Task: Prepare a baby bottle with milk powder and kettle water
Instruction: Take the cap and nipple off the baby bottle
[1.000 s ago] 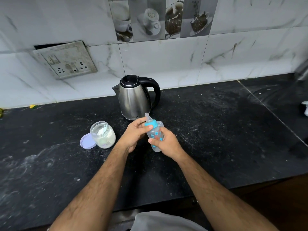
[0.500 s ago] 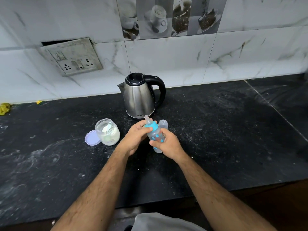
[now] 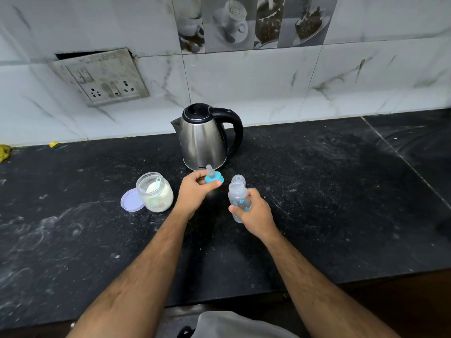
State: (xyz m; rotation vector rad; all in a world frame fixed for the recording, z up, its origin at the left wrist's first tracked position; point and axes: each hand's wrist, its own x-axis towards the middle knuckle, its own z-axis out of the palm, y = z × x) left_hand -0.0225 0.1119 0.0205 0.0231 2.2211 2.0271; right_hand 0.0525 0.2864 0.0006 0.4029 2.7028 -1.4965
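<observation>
- Head view: your left hand (image 3: 195, 195) now holds the blue nipple ring (image 3: 214, 178) clear of the bottle; half a second back it was still on the neck. So the top is off and the mouth is open for filling.
- Left grip: grasping the ring, fingers and thumb pinched round its rim, teat pointing up.
- Your right hand (image 3: 256, 212) is wrapped round the baby bottle (image 3: 239, 198), tilted a bit, held just above the desk (image 3: 329, 191). Right grip: grasping the bottle body.
- The bottle looks empty: clear plastic, no powder or water seen inside.
- A clear cap (image 3: 238, 179) sits just behind the bottle mouth; can't tell if it rests on the desk or touches the bottle.
- The open jar (image 3: 155, 195) is left of your left hand, part full of white milk powder with a scoop (image 3: 156, 185) stuck in it.
- Its purple lid (image 3: 130, 200) lies flat, touching the jar's left side.
- The kettle (image 3: 203, 137) stands behind your hands, lid shut; contents hidden.
- Judgement: the nipple needs parking next, then powder goes in.
</observation>
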